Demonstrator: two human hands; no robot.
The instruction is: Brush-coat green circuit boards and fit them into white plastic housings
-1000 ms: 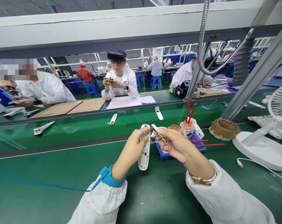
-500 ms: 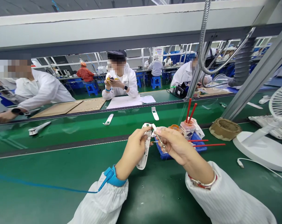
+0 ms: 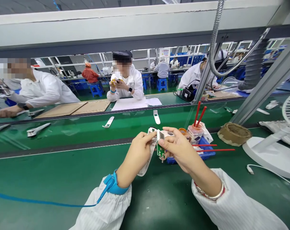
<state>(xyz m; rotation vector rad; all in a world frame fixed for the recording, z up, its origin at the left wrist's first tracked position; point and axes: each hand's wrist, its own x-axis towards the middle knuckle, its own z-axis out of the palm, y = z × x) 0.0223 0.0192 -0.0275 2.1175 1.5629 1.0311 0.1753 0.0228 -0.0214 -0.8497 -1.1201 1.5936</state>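
My left hand is closed round a long white plastic housing, tilted with its lower end toward me. In my right hand, thumb and fingers pinch a small green circuit board with a white-framed display part at its top and a spring at its lower end. The board is beside the housing, its face turned toward me. Thin wires show between the two pieces, though where they join is hidden by my fingers. A blue wrist strap with a cord is on my left wrist.
Behind my right hand stands a blue tray with a pink-topped pot and red sticks. Farther right are a brown ring and a white fan. White covers lie on the green belt. Co-workers sit opposite.
My right hand has turned the circuit board from edge-on so that its green face shows. The housing has tilted a little in my left hand. White pieces on the belt have shifted slightly left.
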